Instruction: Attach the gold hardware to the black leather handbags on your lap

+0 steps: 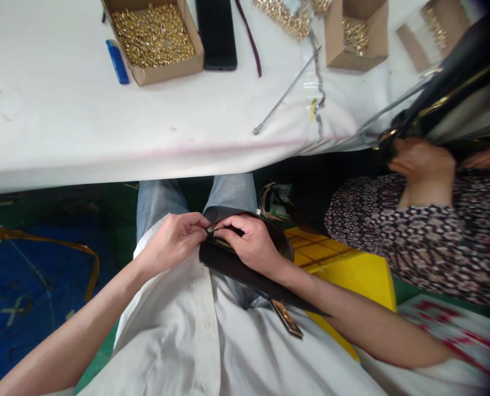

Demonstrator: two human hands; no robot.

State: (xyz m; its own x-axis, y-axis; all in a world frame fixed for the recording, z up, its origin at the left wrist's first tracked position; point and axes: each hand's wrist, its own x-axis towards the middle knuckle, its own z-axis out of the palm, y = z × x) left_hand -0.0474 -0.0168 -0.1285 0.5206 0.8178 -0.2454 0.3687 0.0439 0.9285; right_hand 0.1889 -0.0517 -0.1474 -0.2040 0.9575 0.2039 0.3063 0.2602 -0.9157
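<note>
A black leather-like bag piece point(224, 261) lies across my lap, its curved rim standing up on the far side. My left hand point(179, 240) is closed in a pinch at the left end of its opening. From the right, my right hand point(249, 240) reaches over the piece with thumb and finger pinched at the same spot. The two sets of fingertips almost meet around a small detail, too tiny and covered to name. A gold-coloured metal strip point(287, 319) hangs out below the black piece, over my shirt.
On the white-covered table point(63, 126) are a box of gold studs point(152, 36), a blue lighter point(117, 62), a black phone point(216, 34), a thin metal rod point(286, 91) and a smaller stud box point(356, 36). At right a co-worker's hand point(424, 159) holds a black item. A yellow stool point(356, 280) stands beside me.
</note>
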